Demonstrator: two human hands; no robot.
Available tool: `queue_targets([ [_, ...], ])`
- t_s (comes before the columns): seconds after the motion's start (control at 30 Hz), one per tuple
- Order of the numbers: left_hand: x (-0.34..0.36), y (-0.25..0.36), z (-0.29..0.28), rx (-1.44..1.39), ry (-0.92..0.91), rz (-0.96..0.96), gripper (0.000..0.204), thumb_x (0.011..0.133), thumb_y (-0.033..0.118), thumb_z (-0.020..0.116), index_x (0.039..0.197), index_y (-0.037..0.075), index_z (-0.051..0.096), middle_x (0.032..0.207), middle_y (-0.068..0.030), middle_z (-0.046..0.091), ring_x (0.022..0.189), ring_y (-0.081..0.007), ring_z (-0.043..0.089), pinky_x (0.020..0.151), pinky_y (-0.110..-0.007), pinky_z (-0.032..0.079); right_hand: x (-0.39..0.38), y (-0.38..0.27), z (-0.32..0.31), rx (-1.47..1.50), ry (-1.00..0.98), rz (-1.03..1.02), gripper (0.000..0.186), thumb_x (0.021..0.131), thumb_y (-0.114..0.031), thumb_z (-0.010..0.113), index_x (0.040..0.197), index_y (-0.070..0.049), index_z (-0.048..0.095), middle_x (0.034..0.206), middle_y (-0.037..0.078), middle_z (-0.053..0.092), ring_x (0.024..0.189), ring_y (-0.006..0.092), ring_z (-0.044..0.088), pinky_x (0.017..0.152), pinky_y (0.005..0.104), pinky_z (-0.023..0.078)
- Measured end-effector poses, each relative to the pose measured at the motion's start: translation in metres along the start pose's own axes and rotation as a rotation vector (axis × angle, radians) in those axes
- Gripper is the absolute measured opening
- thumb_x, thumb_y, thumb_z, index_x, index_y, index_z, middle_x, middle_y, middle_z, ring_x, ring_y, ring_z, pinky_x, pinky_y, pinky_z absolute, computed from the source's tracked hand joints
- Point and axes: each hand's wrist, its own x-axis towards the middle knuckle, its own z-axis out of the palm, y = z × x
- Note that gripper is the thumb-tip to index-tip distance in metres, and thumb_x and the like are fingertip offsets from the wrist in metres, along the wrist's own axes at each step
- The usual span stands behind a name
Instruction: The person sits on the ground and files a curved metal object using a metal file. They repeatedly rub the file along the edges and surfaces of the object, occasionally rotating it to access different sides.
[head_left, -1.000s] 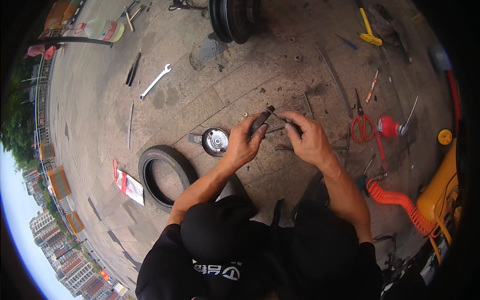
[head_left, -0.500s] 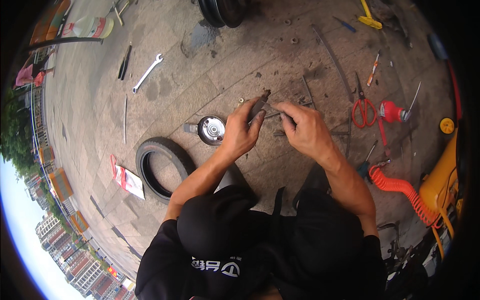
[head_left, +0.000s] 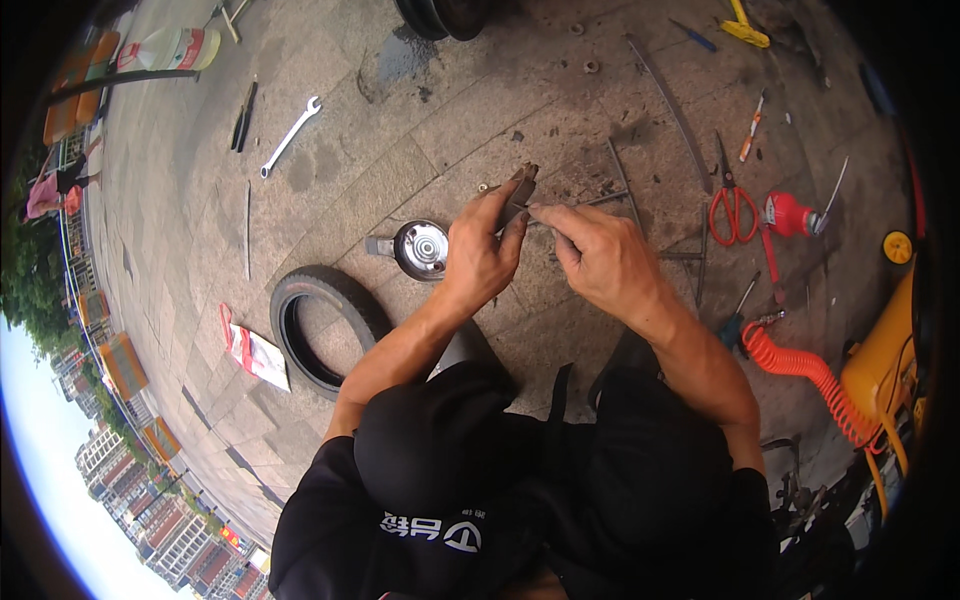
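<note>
My left hand (head_left: 483, 250) is closed around a small dark, grimy part (head_left: 517, 196), gripped between thumb and fingers, its end jutting up past the fingertips. My right hand (head_left: 605, 250) is pinched, its index fingertip right against that part; whatever it holds is thin and mostly hidden by the fingers. Beside my left wrist lies a round brake drum plate (head_left: 420, 249), dark-rimmed and silvery inside, with a short arm sticking out to the left. Behind my left fingers a small brass-coloured nut (head_left: 483, 187) rests on the paving.
A small tyre (head_left: 368, 309) and a red-and-white packet (head_left: 258, 357) lie left; a wrench (head_left: 291, 137) and black pliers (head_left: 243, 117) farther off. Rightward are red-handled scissors (head_left: 734, 213), a red bottle (head_left: 788, 214), an orange coiled hose (head_left: 800, 368) and a yellow tank (head_left: 880, 340). A wheel rim (head_left: 440, 15) stands ahead.
My right index fingertip has come closer to the dark part, and the thin piece in that hand shows less. The dark part has tilted slightly in my left hand.
</note>
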Motion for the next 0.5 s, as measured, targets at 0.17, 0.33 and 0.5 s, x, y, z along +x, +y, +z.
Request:
queue_targets([
  [0.17,0.001,0.0038,-0.0013,-0.023,-0.006,-0.018,0.033,0.093,0.006,0.068,0.125,-0.002,0.064,0.092,-0.0212,0.073,0.077,-0.0297,0.072,0.069,-0.037,0.054,0.0022,-0.0004,0.0004,0.006,0.007,0.042,0.033,0.087,-0.003,0.068,0.119,-0.009,0.067,0.094,0.016,0.071,0.085,0.0375,0.071,0.07,0.0457,0.058],
  [0.33,0.0019,0.0046,-0.0029,-0.013,-0.003,-0.038,0.033,0.093,0.006,0.068,0.125,-0.003,0.064,0.093,-0.0217,0.073,0.08,-0.0293,0.073,0.072,-0.036,0.055,0.0032,-0.0004,0.001,0.021,0.06,0.073,0.033,0.087,-0.003,0.068,0.119,-0.009,0.067,0.094,0.017,0.071,0.085,0.0381,0.07,0.07,0.0459,0.058],
  [0.5,0.002,0.0057,-0.0034,-0.05,-0.003,-0.052,0.037,0.092,0.007,0.069,0.127,-0.002,0.063,0.103,-0.0233,0.071,0.091,-0.0379,0.07,0.079,-0.043,0.054,0.004,-0.0026,0.0012,0.009,0.005,0.05,0.033,0.087,-0.005,0.068,0.12,-0.01,0.067,0.094,0.017,0.071,0.085,0.0382,0.07,0.071,0.0465,0.058],
])
